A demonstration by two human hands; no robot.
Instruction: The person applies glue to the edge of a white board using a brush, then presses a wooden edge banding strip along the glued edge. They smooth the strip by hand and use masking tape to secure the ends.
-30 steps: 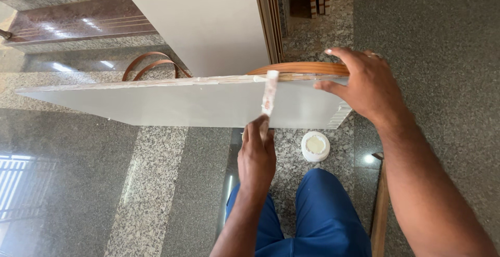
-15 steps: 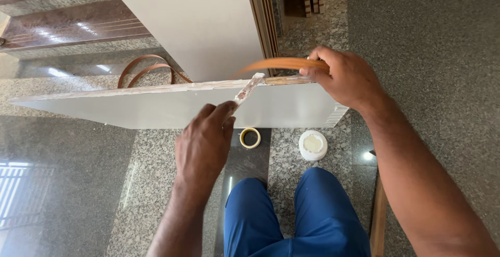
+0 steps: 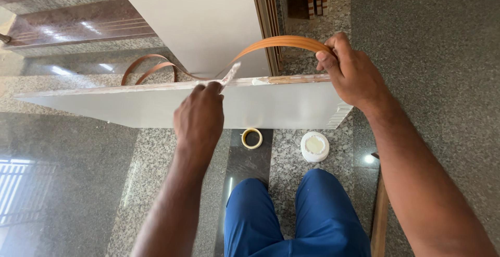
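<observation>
Left hand point(image 3: 199, 115) closed on a small white spreader point(image 3: 229, 74), fingers curled tight round it, tip resting on the top edge of the white board point(image 3: 156, 108) standing on edge across the granite floor point(image 3: 78, 184). Right hand point(image 3: 350, 72) gripping the brown edge strip point(image 3: 271, 43) between thumb and fingers above the board's right end, strip arching up off the edge and running left along it, looping behind. On the floor below the board: tape roll point(image 3: 252, 138) and white tub point(image 3: 314, 146) near each other, just ahead of blue-clad knees point(image 3: 297, 220).
</observation>
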